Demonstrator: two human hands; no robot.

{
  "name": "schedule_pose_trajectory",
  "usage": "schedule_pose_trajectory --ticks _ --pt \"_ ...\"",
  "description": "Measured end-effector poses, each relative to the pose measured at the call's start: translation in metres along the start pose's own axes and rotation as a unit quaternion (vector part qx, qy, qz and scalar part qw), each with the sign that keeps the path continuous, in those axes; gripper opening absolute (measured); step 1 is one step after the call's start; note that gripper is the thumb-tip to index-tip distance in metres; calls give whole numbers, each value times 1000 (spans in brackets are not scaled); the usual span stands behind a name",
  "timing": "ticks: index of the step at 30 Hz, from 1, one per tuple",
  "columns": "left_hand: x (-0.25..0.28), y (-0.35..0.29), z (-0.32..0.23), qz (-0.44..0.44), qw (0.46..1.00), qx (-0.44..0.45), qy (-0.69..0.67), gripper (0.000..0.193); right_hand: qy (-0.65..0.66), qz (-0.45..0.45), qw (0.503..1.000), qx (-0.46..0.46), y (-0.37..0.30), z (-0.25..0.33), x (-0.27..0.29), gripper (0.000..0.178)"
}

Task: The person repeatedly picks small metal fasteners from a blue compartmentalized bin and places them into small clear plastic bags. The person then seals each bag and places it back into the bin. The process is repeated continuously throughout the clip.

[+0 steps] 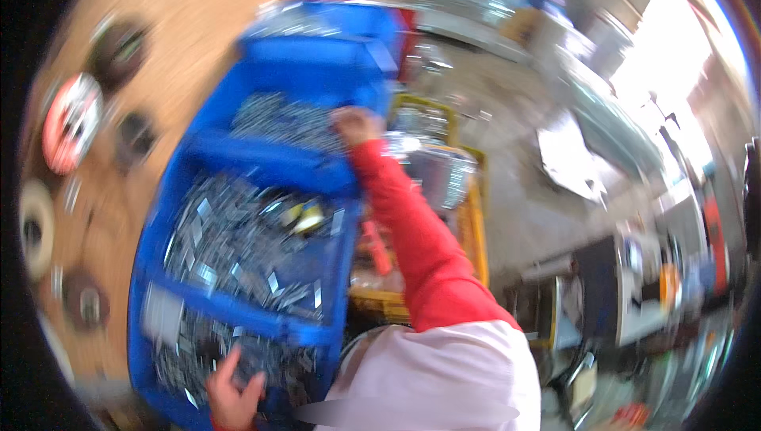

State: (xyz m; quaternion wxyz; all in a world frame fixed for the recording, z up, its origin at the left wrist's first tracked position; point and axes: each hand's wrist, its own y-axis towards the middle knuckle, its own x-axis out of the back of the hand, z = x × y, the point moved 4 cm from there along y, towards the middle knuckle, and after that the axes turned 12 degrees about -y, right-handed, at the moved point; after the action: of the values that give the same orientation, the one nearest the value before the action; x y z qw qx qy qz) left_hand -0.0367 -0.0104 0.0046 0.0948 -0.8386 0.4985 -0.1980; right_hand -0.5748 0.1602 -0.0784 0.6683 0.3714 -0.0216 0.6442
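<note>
Bits (273, 118) of thin grey stuff lie in a blue bin (273, 156). The right hand (357, 125) is at its right side; blur hides whether those fingers hold any. The left hand (235, 395) has finger and thumb apart over dark bits (281, 361) in the nearest bin (142, 368). This looks like picking, which calls for a small, careful pinch.

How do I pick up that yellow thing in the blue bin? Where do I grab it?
Probably pinch the yellow thing by its opposite sides, coming down from above. It looks small and its top seems uncovered; the blue bin is open above, and loose shiny pieces lie close beside it. It's too blurry to tell its exact shape.
</note>
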Motion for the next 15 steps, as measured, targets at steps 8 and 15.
schedule_pose_trajectory --ticks 8,15 --pt "-5 -1 3 -33 945 -295 134 62 217 298 886 283 -180 232 102 29" --pt "-4 -4 -3 6 972 -218 84 51 147 568 737 335 -273 321 67 27"
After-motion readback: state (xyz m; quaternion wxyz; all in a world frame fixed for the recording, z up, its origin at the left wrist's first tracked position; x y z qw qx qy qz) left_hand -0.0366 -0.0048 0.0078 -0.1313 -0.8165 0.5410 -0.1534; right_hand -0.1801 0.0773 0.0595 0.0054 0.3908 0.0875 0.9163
